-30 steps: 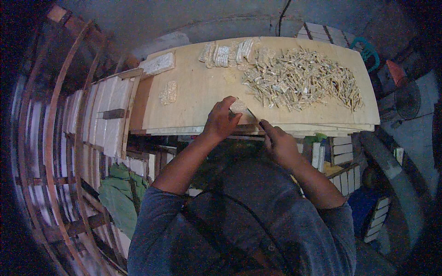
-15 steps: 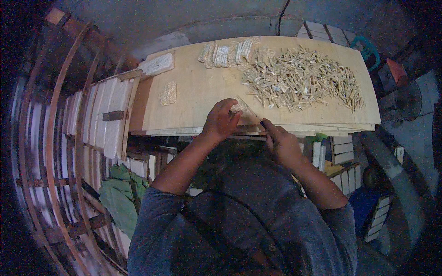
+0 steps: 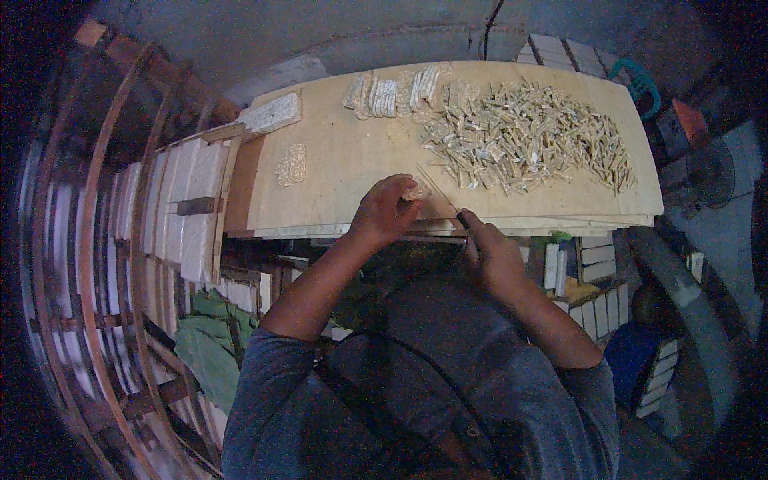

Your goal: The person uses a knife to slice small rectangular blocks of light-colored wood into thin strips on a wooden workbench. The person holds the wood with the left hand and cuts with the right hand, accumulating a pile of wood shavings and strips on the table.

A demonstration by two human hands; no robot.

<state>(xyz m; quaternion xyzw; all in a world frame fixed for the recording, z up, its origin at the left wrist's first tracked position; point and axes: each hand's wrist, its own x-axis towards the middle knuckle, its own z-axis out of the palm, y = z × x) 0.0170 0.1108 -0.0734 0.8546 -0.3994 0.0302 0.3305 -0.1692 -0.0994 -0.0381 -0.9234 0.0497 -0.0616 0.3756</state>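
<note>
Close to the near edge of the wooden tabletop (image 3: 336, 180), my left hand (image 3: 386, 210) is closed around a small, pale, rough-textured piece (image 3: 416, 192). Its exact kind is too small to make out. My right hand (image 3: 494, 254) grips the dark handle of a knife (image 3: 442, 197), whose thin blade slants up and left beside that piece. Fingers partly cover the piece, so contact with the blade cannot be told. Beyond my hands, a broad heap of short, pale pieces (image 3: 532, 140) spreads over the right half of the tabletop.
Flat, pale textured slabs (image 3: 386, 98) stand in a row along the far edge. One rounded slab (image 3: 292, 164) lies at left, near a thicker white block (image 3: 274, 114). Slatted racks (image 3: 104, 232) rise on the left; green cloth (image 3: 208, 340) hangs below.
The knife has shifted slightly, with its blade a little away from the held piece. My left hand has turned slightly with the piece still in it.
</note>
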